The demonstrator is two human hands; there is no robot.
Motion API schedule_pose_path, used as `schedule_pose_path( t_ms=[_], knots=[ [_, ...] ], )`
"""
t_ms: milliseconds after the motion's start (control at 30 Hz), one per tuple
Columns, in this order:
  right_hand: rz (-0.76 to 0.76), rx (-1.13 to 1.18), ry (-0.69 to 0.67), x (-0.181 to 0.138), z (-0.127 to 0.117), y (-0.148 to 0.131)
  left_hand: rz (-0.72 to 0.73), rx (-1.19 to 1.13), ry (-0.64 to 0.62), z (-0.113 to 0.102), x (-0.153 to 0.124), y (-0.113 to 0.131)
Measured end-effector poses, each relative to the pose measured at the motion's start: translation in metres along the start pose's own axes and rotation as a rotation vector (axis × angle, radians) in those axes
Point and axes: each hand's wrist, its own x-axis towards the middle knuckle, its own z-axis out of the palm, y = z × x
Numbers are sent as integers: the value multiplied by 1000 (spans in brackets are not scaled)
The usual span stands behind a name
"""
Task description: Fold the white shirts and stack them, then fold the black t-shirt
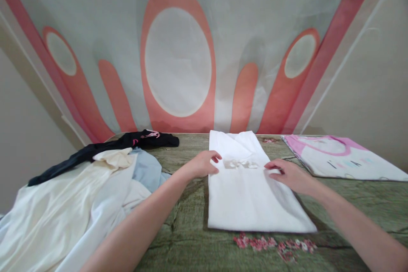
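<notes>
A white garment [255,204] lies on the table in a long, narrow folded shape. A ruffled, bow-like trim [240,164] runs across its upper middle. My left hand [204,164] is at the garment's left edge, level with the trim, its thumb and fingers apart. On the opposite edge, my right hand [288,174] touches the cloth with its fingertips, and a gap shows between thumb and forefinger. Neither hand visibly grips the fabric.
To the left lies a loose heap with a cream garment [63,204], a light blue one [146,168] and a black one [95,148]. A pink-and-white shirt [347,157] lies flat on the right. The wood-patterned tabletop [181,238] has printed pink flowers and meets a patterned backdrop [178,123].
</notes>
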Motion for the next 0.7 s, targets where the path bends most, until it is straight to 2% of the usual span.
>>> schedule_pose_path(
  t_ms=[133, 233, 500, 700],
  knots=[
    [21, 222, -17, -3, -3, -1, 120, -151, -38, 0, -4, -2],
    [55, 307, 11, -4, -2, 4, 125, -184, -56, 5, -3, -9],
    [14, 195, 17, 0, 5, 19, 132, 87, -79, 10, -5, -11],
    [-26, 130, 73, -1, 8, 14, 342, 297, 22, 13, -12, 6]
  ],
)
